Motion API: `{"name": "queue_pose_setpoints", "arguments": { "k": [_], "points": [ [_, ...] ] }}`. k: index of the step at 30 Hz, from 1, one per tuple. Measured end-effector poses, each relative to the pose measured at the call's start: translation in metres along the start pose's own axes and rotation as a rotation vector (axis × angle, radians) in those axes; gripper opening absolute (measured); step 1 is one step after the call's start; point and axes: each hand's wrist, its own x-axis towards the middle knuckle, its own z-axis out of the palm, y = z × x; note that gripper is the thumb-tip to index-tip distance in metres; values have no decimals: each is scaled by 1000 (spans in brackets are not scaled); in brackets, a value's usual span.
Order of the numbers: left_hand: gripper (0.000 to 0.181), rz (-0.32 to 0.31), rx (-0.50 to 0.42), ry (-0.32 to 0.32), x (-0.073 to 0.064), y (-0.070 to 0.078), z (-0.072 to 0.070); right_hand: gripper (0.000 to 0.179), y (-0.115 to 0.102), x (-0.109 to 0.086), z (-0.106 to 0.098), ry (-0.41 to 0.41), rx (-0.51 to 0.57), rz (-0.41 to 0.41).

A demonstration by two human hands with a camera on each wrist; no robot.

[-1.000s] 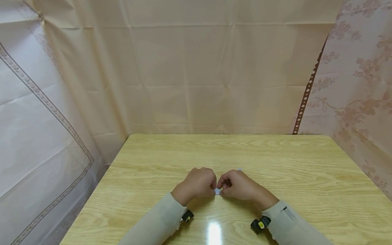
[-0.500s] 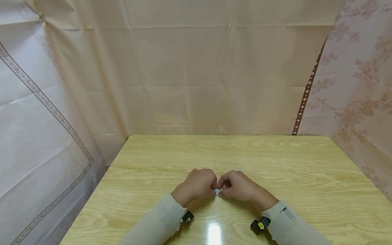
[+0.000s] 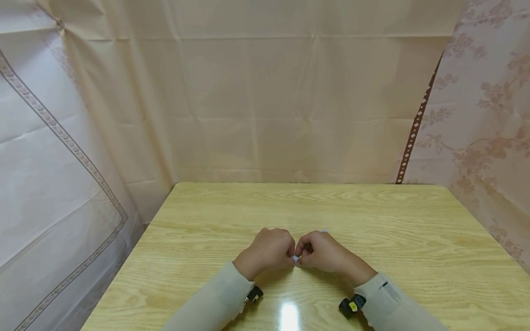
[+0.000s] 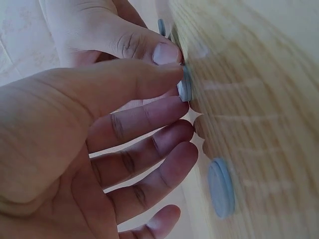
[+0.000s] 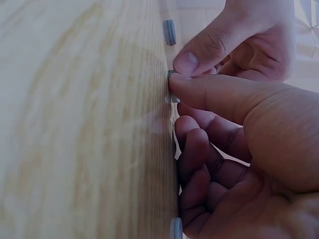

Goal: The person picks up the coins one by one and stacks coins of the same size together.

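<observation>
Between the hands is a small, pale blue-grey round disc (image 4: 185, 85), standing very low over or on the tabletop; contact with the wood is unclear. The left hand (image 3: 268, 248) pinches one side of it with thumb and forefinger, its other fingers loosely bent. From the opposite side the right hand (image 3: 325, 252) pinches it with thumb and forefinger, the remaining fingers curled in. Their fingertips nearly meet and cover most of the disc. A second disc (image 4: 221, 188) lies flat beside the left hand's fingers. A third disc (image 3: 325, 231) lies behind the right hand, mostly hidden in the head view.
The wood-grain table (image 3: 198, 207) extends around both hands, with a bright light reflection (image 3: 289, 317) near the front. A beige cloth (image 3: 269, 105) hangs behind its far edge, and patterned cloths hang at both sides. Black wrist cameras (image 3: 352, 305) sit under the sleeves.
The left hand has edged slightly right, and the fingertips are closer together. Less of the held disc shows between them. Otherwise both arms stay almost still.
</observation>
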Motion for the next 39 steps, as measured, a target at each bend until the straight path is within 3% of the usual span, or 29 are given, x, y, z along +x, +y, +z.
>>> {"name": "queue_pose_setpoints", "arguments": {
  "k": [6, 24, 32, 39],
  "points": [
    [37, -3, 5, 20, 0, -1, 1, 10, 0, 1, 0, 5, -7, -13],
    [42, -50, -37, -4, 1, 2, 5, 13, -1, -4, -4, 8, -52, -58],
    [32, -78, -52, -23, 0, 3, 3, 18, 6, -13, -14, 72, -75, -19],
    [35, -88, -86, -36, 0, 3, 2, 12, 15, -22, -23, 79, -83, -6]
  ]
}}
